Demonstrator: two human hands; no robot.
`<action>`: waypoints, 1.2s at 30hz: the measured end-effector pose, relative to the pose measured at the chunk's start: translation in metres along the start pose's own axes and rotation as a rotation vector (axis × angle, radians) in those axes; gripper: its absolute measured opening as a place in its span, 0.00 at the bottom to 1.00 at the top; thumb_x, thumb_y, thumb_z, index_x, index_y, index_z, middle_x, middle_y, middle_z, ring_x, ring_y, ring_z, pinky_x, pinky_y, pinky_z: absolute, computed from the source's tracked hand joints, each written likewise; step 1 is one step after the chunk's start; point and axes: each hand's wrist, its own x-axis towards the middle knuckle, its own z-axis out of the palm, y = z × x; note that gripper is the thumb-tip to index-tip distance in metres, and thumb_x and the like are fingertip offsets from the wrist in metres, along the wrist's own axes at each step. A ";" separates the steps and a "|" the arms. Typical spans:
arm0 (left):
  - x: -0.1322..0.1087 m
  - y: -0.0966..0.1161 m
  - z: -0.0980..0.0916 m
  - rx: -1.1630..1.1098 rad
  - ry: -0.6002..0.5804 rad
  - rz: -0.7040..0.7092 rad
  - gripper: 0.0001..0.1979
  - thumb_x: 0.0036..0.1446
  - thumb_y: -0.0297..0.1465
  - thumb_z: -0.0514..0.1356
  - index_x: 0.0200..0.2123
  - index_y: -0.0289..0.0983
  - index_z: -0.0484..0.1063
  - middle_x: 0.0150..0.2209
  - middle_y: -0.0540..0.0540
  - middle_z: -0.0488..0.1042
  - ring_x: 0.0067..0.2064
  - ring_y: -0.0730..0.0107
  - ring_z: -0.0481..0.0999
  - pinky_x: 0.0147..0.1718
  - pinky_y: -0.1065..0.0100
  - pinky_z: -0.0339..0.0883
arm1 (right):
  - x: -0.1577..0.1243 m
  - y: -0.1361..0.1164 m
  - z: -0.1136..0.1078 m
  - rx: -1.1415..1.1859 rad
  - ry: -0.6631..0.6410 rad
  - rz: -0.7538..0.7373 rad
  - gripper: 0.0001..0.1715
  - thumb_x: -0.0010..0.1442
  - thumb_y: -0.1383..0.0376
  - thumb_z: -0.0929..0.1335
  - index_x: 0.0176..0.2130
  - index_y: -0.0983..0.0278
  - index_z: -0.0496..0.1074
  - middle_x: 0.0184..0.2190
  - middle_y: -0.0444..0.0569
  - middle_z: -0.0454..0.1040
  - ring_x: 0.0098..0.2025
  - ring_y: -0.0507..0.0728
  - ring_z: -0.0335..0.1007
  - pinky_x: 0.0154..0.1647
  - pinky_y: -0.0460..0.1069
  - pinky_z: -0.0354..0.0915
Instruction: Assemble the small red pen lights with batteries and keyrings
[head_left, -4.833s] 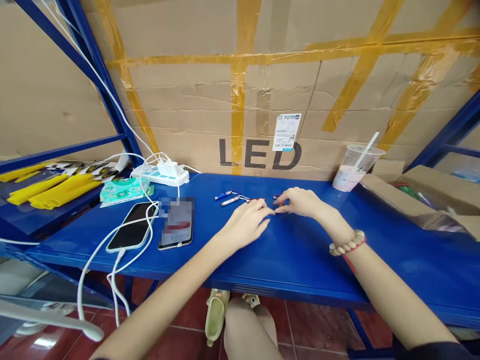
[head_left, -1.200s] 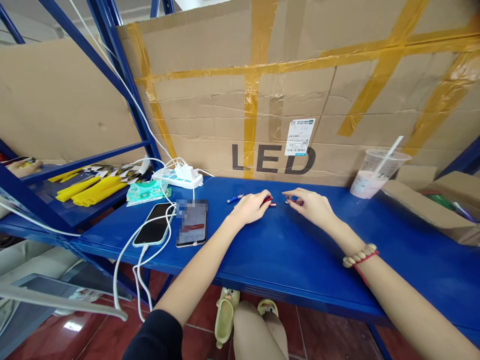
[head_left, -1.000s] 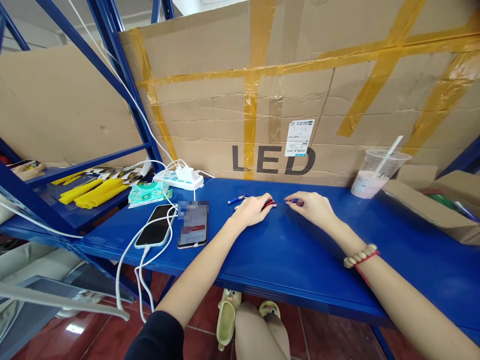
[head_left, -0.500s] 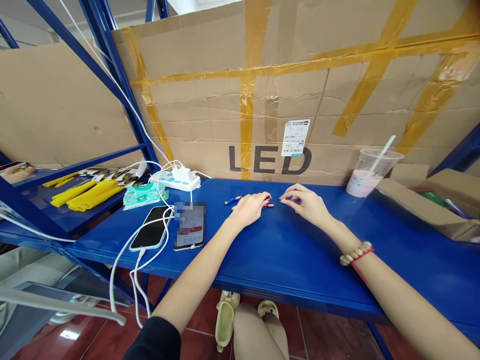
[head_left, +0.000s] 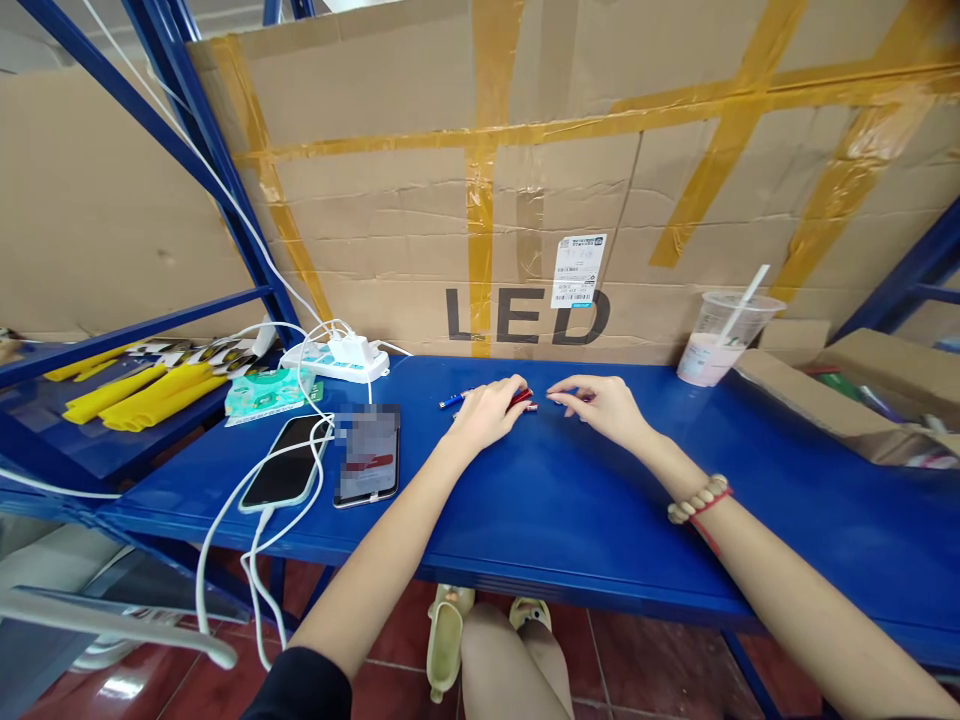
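Note:
My left hand (head_left: 487, 412) rests low over the blue shelf top (head_left: 510, 500), its fingers closed round a short, shiny red pen-like stick (head_left: 520, 397). Part of a second red stick shows just beyond that hand, mostly covered by it. From the hand's left side pokes a blue pen-like stick (head_left: 452, 401), lying on the shelf. A short gap to the right, my right hand (head_left: 604, 408) holds thumb and forefinger close together in a pinch. Whatever is between those fingertips is too small to make out.
Two phones (head_left: 281, 465) (head_left: 367, 455) with white cables lie left, before a power strip (head_left: 337, 360) and a green packet (head_left: 266, 393). A drink cup (head_left: 709, 345) and an open carton (head_left: 840, 400) stand right. A big cardboard box (head_left: 375, 230) forms the back.
The view has shifted slightly. My left hand has turned a little, and more of the red stick shows in it. My right hand's fingers have straightened, and the dark bit by its palm is out of sight.

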 end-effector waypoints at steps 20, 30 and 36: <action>0.003 0.004 0.002 0.051 0.015 0.140 0.13 0.62 0.30 0.45 0.46 0.36 0.64 0.37 0.47 0.69 0.37 0.70 0.70 0.38 0.68 0.59 | 0.002 -0.016 -0.002 0.362 0.031 0.026 0.15 0.47 0.57 0.69 0.29 0.67 0.75 0.29 0.50 0.72 0.23 0.50 0.66 0.18 0.43 0.61; -0.006 0.007 0.008 0.011 -0.024 0.249 0.12 0.61 0.28 0.45 0.43 0.34 0.66 0.34 0.45 0.66 0.35 0.73 0.68 0.35 0.72 0.62 | 0.001 -0.005 -0.007 0.197 -0.089 0.071 0.15 0.43 0.55 0.71 0.25 0.66 0.74 0.23 0.47 0.72 0.22 0.50 0.65 0.23 0.45 0.59; -0.008 0.007 0.014 -0.021 -0.042 0.257 0.12 0.61 0.27 0.46 0.40 0.32 0.67 0.33 0.45 0.66 0.33 0.73 0.69 0.34 0.72 0.63 | -0.001 -0.004 -0.012 0.044 -0.272 -0.076 0.16 0.53 0.55 0.65 0.29 0.64 0.74 0.25 0.45 0.72 0.22 0.47 0.64 0.25 0.43 0.57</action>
